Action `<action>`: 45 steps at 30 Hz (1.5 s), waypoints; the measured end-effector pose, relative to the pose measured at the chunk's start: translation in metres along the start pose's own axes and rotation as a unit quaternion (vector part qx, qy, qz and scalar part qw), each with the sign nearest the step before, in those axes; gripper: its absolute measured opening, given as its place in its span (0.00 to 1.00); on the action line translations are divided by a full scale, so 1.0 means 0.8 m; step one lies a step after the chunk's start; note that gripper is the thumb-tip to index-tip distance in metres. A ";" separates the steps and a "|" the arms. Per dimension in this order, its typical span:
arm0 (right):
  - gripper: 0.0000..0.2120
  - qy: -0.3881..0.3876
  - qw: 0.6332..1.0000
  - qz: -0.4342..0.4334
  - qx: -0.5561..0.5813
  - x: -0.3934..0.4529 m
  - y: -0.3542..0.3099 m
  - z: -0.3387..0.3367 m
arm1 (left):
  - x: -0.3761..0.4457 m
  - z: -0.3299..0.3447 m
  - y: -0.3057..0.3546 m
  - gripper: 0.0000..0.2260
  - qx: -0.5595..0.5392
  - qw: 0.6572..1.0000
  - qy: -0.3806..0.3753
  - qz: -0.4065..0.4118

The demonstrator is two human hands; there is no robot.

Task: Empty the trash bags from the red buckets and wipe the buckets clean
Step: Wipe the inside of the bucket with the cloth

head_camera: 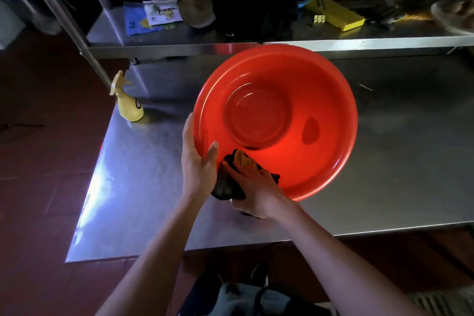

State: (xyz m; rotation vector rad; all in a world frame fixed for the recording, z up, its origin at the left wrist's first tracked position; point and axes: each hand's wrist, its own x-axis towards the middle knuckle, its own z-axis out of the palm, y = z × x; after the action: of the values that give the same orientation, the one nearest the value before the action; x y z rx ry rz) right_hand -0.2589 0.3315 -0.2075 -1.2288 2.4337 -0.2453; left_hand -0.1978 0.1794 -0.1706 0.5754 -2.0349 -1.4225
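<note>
Place: a commercial kitchen's work area.
Evidence: brushed stainless-steel worktable [154, 187], cluttered stainless-steel shelf [359, 42] behind, yellow plastic spray bottle [129, 105].

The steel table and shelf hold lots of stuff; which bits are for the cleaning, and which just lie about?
In use: red bucket, dark cloth, left hand, right hand.

Lying about: yellow spray bottle (may serve cleaning, untouched), papers, yellow box, dark bag.

The bucket [275, 120] sits tilted on the steel table [143, 187]. At the bucket's near rim, a cloth [232, 182] lies under the right hand [252, 191]; the left hand [197, 161] grips the bucket's left rim. A spray bottle [128, 102] stands left of the bucket, a shelf [179, 46] behind it.
</note>
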 end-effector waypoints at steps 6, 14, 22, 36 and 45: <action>0.43 0.085 0.995 -0.053 -0.001 -0.001 -0.005 0.013 | -0.009 -0.001 0.008 0.32 -0.060 0.995 0.040 -0.065; 0.27 -0.013 0.986 0.089 0.139 0.011 0.000 0.017 | -0.009 0.003 0.014 0.27 -0.088 0.994 0.049 -0.044; 0.32 -0.038 0.989 0.106 0.092 0.056 0.015 0.030 | 0.001 0.015 -0.001 0.30 -0.117 0.990 0.070 -0.027; 0.40 -0.049 0.985 0.132 -0.102 0.012 0.160 0.043 | -0.013 0.069 -0.012 0.32 -0.007 0.987 0.105 0.123; 0.29 -0.094 0.982 0.136 -0.096 0.005 0.194 0.028 | -0.026 0.107 0.003 0.36 -0.040 0.986 0.140 0.081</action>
State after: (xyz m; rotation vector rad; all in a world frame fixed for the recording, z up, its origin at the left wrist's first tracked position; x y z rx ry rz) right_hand -0.3651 0.4218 -0.2799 -0.9295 2.4636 0.1793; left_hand -0.2400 0.2526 -0.1946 0.5287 -1.7536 -1.2458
